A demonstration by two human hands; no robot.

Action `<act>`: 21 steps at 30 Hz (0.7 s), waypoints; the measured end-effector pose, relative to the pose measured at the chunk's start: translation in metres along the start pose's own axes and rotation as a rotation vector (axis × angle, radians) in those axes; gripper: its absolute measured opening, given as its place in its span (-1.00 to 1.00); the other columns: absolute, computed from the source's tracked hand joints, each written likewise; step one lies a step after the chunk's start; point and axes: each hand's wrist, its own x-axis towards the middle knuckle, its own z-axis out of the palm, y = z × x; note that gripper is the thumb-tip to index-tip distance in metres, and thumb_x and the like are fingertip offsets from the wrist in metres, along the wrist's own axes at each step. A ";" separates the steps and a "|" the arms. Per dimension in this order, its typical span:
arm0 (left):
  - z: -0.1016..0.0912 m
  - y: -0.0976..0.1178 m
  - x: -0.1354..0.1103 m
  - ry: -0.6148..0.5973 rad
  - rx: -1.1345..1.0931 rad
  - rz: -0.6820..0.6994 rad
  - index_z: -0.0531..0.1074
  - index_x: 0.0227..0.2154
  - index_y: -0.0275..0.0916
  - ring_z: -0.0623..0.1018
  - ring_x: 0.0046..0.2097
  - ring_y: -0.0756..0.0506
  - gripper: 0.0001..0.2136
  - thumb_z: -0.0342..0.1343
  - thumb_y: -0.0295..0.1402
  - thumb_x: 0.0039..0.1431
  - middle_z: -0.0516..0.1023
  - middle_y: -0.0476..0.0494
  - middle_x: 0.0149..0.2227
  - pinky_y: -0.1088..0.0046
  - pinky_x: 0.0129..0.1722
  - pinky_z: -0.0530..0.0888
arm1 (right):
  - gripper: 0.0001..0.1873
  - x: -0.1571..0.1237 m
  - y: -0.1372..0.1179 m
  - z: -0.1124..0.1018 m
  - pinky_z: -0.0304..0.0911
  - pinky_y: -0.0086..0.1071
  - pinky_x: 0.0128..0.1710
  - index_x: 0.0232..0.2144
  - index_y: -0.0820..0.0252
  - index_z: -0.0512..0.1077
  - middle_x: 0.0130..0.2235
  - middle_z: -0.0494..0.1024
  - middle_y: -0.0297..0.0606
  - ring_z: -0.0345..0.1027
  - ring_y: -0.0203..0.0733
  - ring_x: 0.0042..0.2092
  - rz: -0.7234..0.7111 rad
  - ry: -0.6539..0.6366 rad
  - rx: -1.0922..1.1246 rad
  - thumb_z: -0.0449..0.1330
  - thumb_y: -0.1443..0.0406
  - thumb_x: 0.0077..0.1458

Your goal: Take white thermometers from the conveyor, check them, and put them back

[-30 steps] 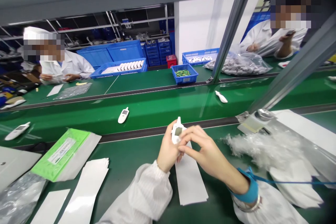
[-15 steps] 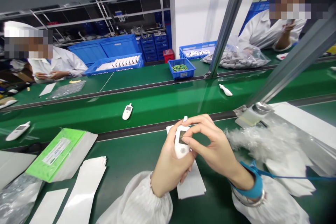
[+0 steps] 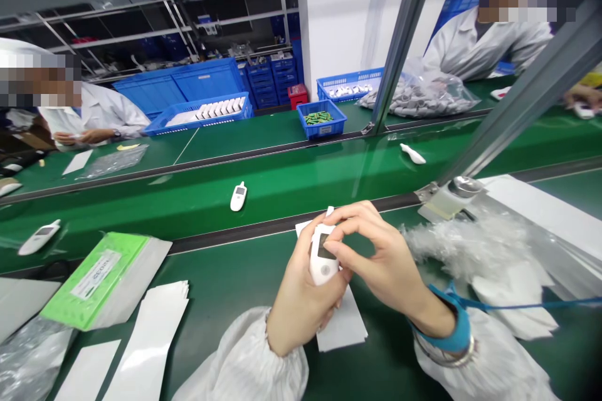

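As the left hand (image 3: 303, 301) and right hand (image 3: 385, 266) close together on the white digital thermometer (image 3: 321, 257) at lower center, it's bare, no wrap on it; paper sheet (image 3: 342, 322) lies under them, more white sheets (image 3: 153, 326) lower left, w/ another thermometer (image 3: 238, 196) on green belt (image 3: 188, 216) above.

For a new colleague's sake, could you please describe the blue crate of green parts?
Beyond the conveyor, find the metal upright on the far bench. Just left of its foot sits a small blue crate. Unlike the larger baskets of white items nearby, it holds green parts.
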 end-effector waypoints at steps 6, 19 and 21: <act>-0.003 -0.001 0.001 0.061 0.026 0.052 0.03 0.27 -0.05 0.17 -0.74 0.13 -0.28 0.24 -0.35 0.09 0.32 0.19 -0.65 0.71 -0.82 0.12 | -0.87 -0.001 -0.008 -0.008 0.36 -0.14 0.00 -0.41 0.02 0.42 -0.06 0.55 -0.34 0.35 -0.11 0.01 0.012 -0.149 0.027 0.24 0.36 0.15; 0.001 0.004 -0.001 0.005 -0.017 0.015 0.06 0.21 -0.08 0.21 -0.78 0.15 -0.35 0.22 -0.39 0.09 0.39 0.17 -0.55 0.67 -0.84 0.15 | -0.87 0.000 -0.002 0.000 0.30 -0.03 0.04 -0.42 0.03 0.42 -0.05 0.56 -0.31 0.32 -0.04 0.06 0.021 -0.018 -0.022 0.20 0.34 0.17; 0.001 0.005 -0.001 0.008 -0.024 0.006 0.07 0.21 -0.08 0.22 -0.78 0.14 -0.34 0.22 -0.39 0.08 0.39 0.17 -0.55 0.66 -0.85 0.14 | -0.87 0.000 -0.003 0.000 0.31 -0.03 0.03 -0.42 0.03 0.42 -0.06 0.56 -0.30 0.32 -0.04 0.06 0.022 -0.015 -0.024 0.20 0.34 0.17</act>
